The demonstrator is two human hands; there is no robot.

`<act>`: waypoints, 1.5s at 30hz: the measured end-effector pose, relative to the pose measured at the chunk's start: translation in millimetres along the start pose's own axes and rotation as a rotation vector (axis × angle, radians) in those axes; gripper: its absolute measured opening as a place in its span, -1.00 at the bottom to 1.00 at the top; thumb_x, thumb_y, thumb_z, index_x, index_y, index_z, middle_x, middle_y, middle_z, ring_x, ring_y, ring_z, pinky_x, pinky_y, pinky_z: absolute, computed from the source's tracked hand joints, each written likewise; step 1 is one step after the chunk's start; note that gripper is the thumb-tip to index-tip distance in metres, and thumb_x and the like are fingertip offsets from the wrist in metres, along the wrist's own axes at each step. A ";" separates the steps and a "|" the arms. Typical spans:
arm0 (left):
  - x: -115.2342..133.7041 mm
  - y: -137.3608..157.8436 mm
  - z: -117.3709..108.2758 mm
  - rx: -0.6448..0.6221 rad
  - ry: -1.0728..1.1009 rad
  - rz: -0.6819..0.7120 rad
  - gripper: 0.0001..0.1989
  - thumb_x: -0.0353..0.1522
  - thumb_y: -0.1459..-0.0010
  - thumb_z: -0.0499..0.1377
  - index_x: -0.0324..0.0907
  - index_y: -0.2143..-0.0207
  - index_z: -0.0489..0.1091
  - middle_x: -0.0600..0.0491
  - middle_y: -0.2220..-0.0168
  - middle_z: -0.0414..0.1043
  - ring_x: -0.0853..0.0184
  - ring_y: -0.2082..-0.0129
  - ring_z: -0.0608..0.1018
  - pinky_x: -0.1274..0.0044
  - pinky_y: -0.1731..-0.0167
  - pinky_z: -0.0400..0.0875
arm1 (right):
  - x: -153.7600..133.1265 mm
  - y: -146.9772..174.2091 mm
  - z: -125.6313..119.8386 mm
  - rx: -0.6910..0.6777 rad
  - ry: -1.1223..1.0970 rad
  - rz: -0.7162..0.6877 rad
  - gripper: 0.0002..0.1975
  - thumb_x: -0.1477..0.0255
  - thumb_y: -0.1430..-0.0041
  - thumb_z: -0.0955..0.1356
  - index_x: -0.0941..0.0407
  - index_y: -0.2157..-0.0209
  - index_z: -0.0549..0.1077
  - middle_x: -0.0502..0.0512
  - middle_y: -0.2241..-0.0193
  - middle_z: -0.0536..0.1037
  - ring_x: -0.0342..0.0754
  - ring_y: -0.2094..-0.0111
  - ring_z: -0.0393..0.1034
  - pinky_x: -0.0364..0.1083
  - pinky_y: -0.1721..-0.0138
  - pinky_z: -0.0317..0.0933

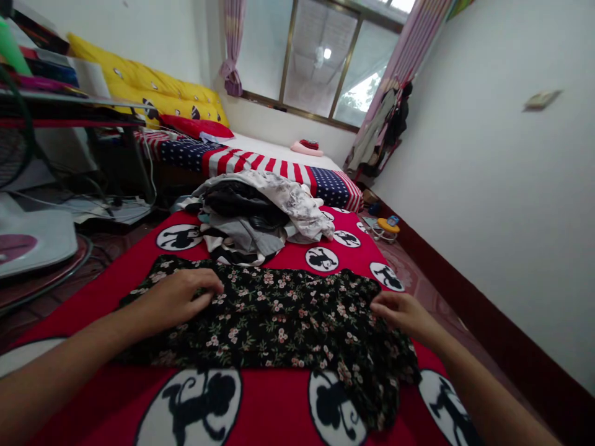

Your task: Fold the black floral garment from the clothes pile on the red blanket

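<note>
A black garment with small pink flowers and green leaves (279, 316) lies spread across the red blanket, its lower right part hanging toward me in loose folds. Over its left part rests my left hand (188, 294), fingers bent and the thumb held apart, with no fabric visibly gripped. At the garment's right edge, my right hand (402, 314) has its thumb and fingertips drawn together on the cloth. Whether the garment is a dress or a top cannot be made out.
Behind the garment a heap of white, grey and black clothes (260, 214) sits on the red blanket (274, 406). Farther back is a bed with a stars-and-stripes cover (260, 162). A cluttered desk (111, 104) stands left; a white wall (502, 204) and a small yellow stool (388, 226) are right.
</note>
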State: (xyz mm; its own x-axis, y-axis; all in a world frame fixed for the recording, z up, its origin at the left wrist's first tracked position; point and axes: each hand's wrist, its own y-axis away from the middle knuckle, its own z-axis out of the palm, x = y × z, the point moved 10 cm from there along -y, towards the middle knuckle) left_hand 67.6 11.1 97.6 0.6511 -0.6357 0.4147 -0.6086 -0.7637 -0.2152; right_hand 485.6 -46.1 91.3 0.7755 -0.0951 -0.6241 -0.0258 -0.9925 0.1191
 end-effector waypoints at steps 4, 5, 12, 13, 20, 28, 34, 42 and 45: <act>45.5 -40.9 41.5 0.108 0.207 0.064 -0.73 -0.40 -0.15 0.04 -0.10 0.19 0.50 0.01 0.17 0.52 0.26 0.13 0.54 0.45 0.07 0.40 | -6.3 -43.4 -48.2 0.457 0.209 -0.045 -0.84 0.39 0.02 0.33 0.11 0.39 0.54 0.07 0.42 0.57 -0.02 0.38 0.45 -0.09 0.33 0.28; 55.9 -48.8 51.2 0.132 0.251 0.076 -0.73 -0.40 -0.14 0.06 -0.10 0.16 0.49 0.01 0.13 0.52 0.25 0.10 0.53 0.44 0.03 0.39 | -6.8 -53.7 -49.4 0.482 0.235 -0.046 -0.81 0.46 0.05 0.33 0.11 0.34 0.54 0.08 0.38 0.58 -0.01 0.33 0.46 -0.08 0.28 0.28; 73.8 -82.9 96.1 0.170 0.352 -0.001 -0.62 -0.47 -0.12 0.11 -0.17 -0.01 0.41 -0.05 0.14 0.49 0.27 0.21 0.54 0.43 0.11 0.43 | -10.7 -100.1 -17.4 0.369 0.258 -0.106 -0.50 0.64 0.31 0.41 0.08 0.20 0.55 -0.05 0.50 0.55 -0.06 0.44 0.41 -0.15 0.37 0.22; 69.2 -84.8 99.3 0.172 0.340 -0.029 -0.61 -0.48 -0.10 0.12 -0.17 -0.02 0.40 -0.04 0.18 0.50 0.28 0.25 0.54 0.44 0.14 0.44 | -11.4 -100.0 -16.4 0.372 0.254 -0.122 -0.58 0.62 0.29 0.40 0.08 0.27 0.56 -0.06 0.54 0.52 -0.06 0.46 0.39 -0.15 0.38 0.21; 69.3 -78.5 104.4 0.250 0.233 -0.004 -0.67 -0.41 -0.14 0.16 -0.11 0.02 0.43 -0.03 0.08 0.45 0.23 0.10 0.50 0.36 -0.01 0.39 | 13.0 -59.6 -32.6 0.641 0.249 -0.128 -0.67 0.63 0.11 0.17 0.12 0.40 0.51 0.09 0.36 0.49 -0.02 0.26 0.36 -0.10 0.23 0.23; 89.7 -75.7 116.9 0.122 -0.079 0.064 -0.57 -0.17 -0.18 0.17 0.16 -0.13 0.33 0.05 -0.27 0.21 0.06 -0.27 0.21 0.07 -0.23 0.00 | -18.9 -35.8 -24.3 0.724 0.442 -0.095 -0.67 0.64 0.01 0.25 0.05 0.38 0.59 0.16 0.07 0.48 0.16 -0.01 0.27 0.12 0.00 0.13; 94.8 -72.7 119.1 0.098 -0.068 0.051 -0.53 -0.08 -0.23 0.07 0.16 -0.18 0.26 0.05 -0.31 0.12 0.07 -0.32 0.13 0.07 -0.27 -0.09 | -92.5 -47.9 83.6 0.287 0.457 -0.469 -0.51 0.25 -0.31 0.18 0.02 -0.23 0.23 0.14 -0.22 0.30 0.10 -0.24 0.14 0.21 -0.21 0.02; 57.5 -29.5 95.5 0.043 -0.045 -0.135 -0.40 0.03 -0.18 0.06 0.06 -0.23 0.21 -0.04 -0.37 -0.05 0.04 -0.35 0.02 0.13 -0.27 0.01 | -62.2 -62.8 132.4 0.209 0.627 -0.465 -0.42 0.09 -0.31 0.09 -0.07 -0.30 0.08 0.03 -0.32 0.09 0.07 -0.33 -0.04 0.27 -0.24 -0.04; 19.5 2.8 67.1 0.050 -0.109 -0.252 -0.43 -0.01 -0.22 0.05 0.04 -0.22 0.23 -0.05 -0.36 0.00 0.07 -0.34 0.06 0.20 -0.26 0.07 | -60.5 -63.9 129.9 0.222 0.634 -0.464 -0.42 0.08 -0.31 0.08 -0.08 -0.30 0.10 0.02 -0.32 0.10 0.09 -0.32 -0.03 0.28 -0.24 -0.04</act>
State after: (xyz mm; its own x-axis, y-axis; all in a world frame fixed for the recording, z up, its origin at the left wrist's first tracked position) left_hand 109.0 -11.0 45.8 0.8255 -0.4316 0.3636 -0.4004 -0.9020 -0.1616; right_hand 358.4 13.2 21.1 0.9459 0.3245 -0.0084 0.3130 -0.9185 -0.2417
